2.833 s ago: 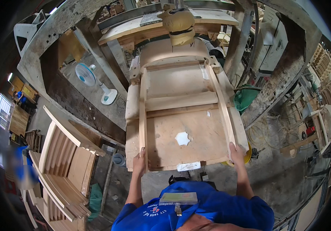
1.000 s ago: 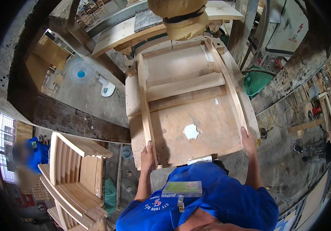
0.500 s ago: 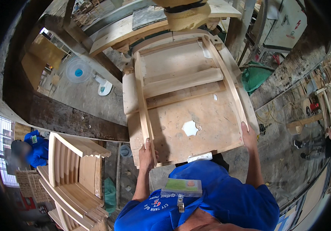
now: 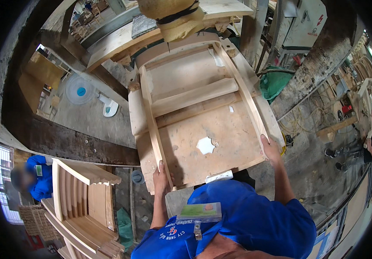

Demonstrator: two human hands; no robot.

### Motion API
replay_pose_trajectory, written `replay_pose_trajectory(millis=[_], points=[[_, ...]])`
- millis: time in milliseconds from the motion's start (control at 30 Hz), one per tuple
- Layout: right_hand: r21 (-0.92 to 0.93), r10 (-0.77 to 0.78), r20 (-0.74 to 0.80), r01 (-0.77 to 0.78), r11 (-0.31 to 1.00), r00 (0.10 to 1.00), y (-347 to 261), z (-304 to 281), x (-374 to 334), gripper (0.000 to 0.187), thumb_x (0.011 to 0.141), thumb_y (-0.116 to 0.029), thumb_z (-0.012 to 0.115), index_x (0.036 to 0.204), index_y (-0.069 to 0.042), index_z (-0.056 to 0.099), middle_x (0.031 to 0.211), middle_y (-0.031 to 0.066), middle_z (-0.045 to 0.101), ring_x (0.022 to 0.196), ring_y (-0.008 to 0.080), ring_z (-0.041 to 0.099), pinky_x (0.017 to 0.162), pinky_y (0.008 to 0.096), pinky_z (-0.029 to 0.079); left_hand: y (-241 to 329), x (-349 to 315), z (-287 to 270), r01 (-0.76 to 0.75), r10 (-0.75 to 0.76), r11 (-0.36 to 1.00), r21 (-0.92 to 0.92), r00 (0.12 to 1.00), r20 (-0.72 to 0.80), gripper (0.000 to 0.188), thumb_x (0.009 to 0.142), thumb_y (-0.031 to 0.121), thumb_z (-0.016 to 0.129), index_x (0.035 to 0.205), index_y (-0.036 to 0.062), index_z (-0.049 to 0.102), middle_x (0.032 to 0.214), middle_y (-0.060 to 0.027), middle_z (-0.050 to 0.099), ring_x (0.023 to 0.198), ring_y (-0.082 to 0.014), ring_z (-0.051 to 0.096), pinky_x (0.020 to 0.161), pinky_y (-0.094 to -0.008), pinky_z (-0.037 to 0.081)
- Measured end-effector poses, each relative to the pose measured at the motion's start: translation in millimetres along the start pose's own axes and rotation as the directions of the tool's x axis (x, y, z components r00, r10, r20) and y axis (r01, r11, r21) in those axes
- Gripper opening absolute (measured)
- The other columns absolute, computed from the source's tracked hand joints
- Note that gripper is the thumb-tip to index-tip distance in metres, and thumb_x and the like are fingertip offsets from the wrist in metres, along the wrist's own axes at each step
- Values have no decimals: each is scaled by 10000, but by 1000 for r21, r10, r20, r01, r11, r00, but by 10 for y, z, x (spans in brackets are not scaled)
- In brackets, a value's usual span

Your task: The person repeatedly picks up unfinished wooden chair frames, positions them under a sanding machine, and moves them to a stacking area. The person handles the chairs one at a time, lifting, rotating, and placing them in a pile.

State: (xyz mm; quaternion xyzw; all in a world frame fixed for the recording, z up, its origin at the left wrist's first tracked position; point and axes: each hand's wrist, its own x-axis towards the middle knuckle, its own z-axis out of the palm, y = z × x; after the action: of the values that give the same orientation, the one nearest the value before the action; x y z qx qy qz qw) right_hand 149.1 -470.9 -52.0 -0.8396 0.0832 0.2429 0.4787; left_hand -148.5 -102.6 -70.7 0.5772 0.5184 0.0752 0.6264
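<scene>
A bare wooden chair frame [image 4: 194,108] fills the middle of the view, its plywood seat panel [image 4: 212,142] facing me with a white patch on it. My left hand [image 4: 162,175] grips the frame's left rail at its near end. My right hand [image 4: 269,149] holds the right rail near the panel's near right corner. Both forearms come up from my blue shirt at the bottom of the view. The frame's far end lies close under a padded tan block [image 4: 173,15] on a wooden bench [image 4: 121,41].
A stack of slatted wooden chair frames [image 4: 80,203] stands at lower left, with a person in blue [image 4: 37,179] beside it. A fan [image 4: 79,90] lies on the concrete floor at left. A green bag [image 4: 276,84] and yellow cables [image 4: 300,123] are at right.
The chair frame has shifted slightly left and tilted in my grip. Both hands keep the same hold on its rails. The person in blue at left has come into view.
</scene>
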Motion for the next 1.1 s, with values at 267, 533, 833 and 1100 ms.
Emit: replay_pose_trajectory(millis=[267,533,833,1100], points=[[68,61,189,-75,995,980,-8,-147,71,564,1011,-578,585,1216,-53,610,796,52,620,597,139,609,462,314,456,83,-30,13,-4,4,1000,4,1000,23,627,1058,602,456,1152,-7,568,713,-111,629,567,-200,637,513,-344,527],[319,67,408,-211,924,911,42,-260,221,528,987,-534,651,1158,-37,595,750,47,622,591,161,621,533,324,504,114,-71,24,11,-11,1000,-22,1000,18,625,1058,609,461,1135,-3,569,713,-114,629,567,-202,636,515,-346,530],[498,-102,476,-172,850,873,160,-253,275,487,1006,-483,636,1152,-19,607,723,48,594,525,141,569,469,295,458,109,-38,-27,-19,35,984,-176,995,91,628,1039,646,475,1127,36,597,745,-121,654,563,-206,635,529,-349,543],[505,-55,434,-192,842,899,95,-252,216,477,972,-502,670,1053,-33,630,703,20,590,508,119,547,447,275,430,20,-25,-58,361,-185,801,-477,908,376,797,978,803,314,1029,81,647,634,-82,597,479,-241,563,459,-371,472]])
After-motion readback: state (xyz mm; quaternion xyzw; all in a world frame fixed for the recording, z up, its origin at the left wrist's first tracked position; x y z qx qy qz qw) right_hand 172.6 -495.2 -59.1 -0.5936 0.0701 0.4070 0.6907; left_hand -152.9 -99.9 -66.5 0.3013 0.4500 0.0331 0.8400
